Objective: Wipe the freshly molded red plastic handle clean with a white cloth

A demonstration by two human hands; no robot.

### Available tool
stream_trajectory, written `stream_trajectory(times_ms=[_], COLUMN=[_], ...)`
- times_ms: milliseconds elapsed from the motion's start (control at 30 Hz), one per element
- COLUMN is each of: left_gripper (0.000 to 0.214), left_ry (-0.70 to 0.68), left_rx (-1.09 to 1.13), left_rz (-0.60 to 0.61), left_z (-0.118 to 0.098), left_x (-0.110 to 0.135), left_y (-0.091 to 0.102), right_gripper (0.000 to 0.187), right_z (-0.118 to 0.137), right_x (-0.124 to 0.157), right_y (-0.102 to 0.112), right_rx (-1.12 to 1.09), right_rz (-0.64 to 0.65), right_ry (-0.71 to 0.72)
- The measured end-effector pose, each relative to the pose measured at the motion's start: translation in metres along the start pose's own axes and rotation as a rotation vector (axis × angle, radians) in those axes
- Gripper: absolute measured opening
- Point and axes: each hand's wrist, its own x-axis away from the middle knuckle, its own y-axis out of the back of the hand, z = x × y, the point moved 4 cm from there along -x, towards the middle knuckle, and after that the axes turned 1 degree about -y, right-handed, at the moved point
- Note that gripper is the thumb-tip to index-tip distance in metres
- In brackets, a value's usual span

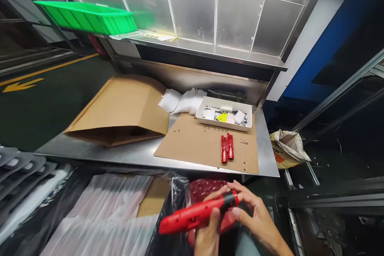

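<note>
My left hand (208, 232) and my right hand (255, 214) both hold a long red plastic tool handle (195, 215) with a black band near its right end, low in front of the bench. The left hand grips its middle from below. Fingers of the right hand pinch the black-banded end. Just behind the handle lies a clear bag of red parts (204, 190). Two small red parts (227, 148) lie side by side on a flat cardboard sheet (192, 144) on the steel bench (120, 154), with a small metal clip (244, 141) to their right.
A white tray (223, 118) of labels sits at the back of the bench beside a stack of white bags (183, 102). A large brown paper bag (120, 108) lies at left. A green bin (87, 17) rests on the upper shelf. Stacked white packets (105, 212) lie below left.
</note>
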Motion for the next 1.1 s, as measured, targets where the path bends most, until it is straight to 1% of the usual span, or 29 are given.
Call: stream_trajectory(times_ms=[33, 100, 167, 300, 400, 467, 567, 633, 733, 833, 1000, 1033, 1067, 1100], left_gripper=[0.035, 0.034, 0.031, 0.025, 0.023, 0.025, 0.030, 0.033, 0.031, 0.025, 0.022, 0.026, 0.031, 0.036], left_ry=[0.102, 0.283, 0.362, 0.353, 0.368, 0.387, 0.404, 0.409, 0.408, 0.420, 0.423, 0.412, 0.370, 0.288], left_rx=[0.104, 0.273, 0.345, 0.371, 0.362, 0.354, 0.344, 0.337, 0.361, 0.399, 0.435, 0.399, 0.328, 0.212], left_rz=[-0.022, -0.015, 0.020, 0.057, 0.069, 0.079, 0.073, 0.062, 0.061, 0.050, 0.029, 0.013, -0.021, -0.074], left_z=[0.004, 0.012, 0.016, 0.028, 0.042, 0.052, 0.063, 0.068, 0.074, 0.080, 0.091, 0.091, 0.090, 0.085], left_x=[-0.003, -0.008, -0.011, -0.018, -0.025, -0.031, -0.039, -0.043, -0.048, -0.054, -0.063, -0.065, -0.066, -0.068], left_y=[-0.001, -0.006, -0.015, -0.040, -0.063, -0.080, -0.105, -0.120, -0.138, -0.148, -0.150, -0.149, -0.148, -0.146], right_gripper=[0.033, 0.032, 0.031, 0.034, 0.033, 0.027, 0.021, 0.016, 0.012, 0.012, 0.019, 0.021, 0.025, 0.033], right_z=[0.000, 0.000, -0.001, -0.003, -0.005, -0.004, 0.003, 0.007, 0.010, 0.008, 0.004, 0.002, -0.001, -0.005], right_x=[-0.001, -0.003, -0.008, -0.022, -0.032, -0.038, -0.044, -0.048, -0.055, -0.066, -0.078, -0.080, -0.082, -0.086], right_y=[0.003, 0.010, 0.017, 0.032, 0.052, 0.071, 0.102, 0.121, 0.141, 0.152, 0.156, 0.157, 0.161, 0.166], right_rx=[0.018, 0.067, 0.097, 0.095, 0.145, 0.236, 0.402, 0.504, 0.611, 0.648, 0.610, 0.587, 0.557, 0.524], right_rz=[0.006, -0.007, -0.032, -0.027, -0.023, -0.058, -0.170, -0.224, -0.225, -0.193, -0.148, -0.128, -0.102, -0.074], right_ry=[0.009, 0.039, 0.066, 0.102, 0.156, 0.266, 0.508, 0.648, 0.769, 0.811, 0.821, 0.813, 0.790, 0.744])
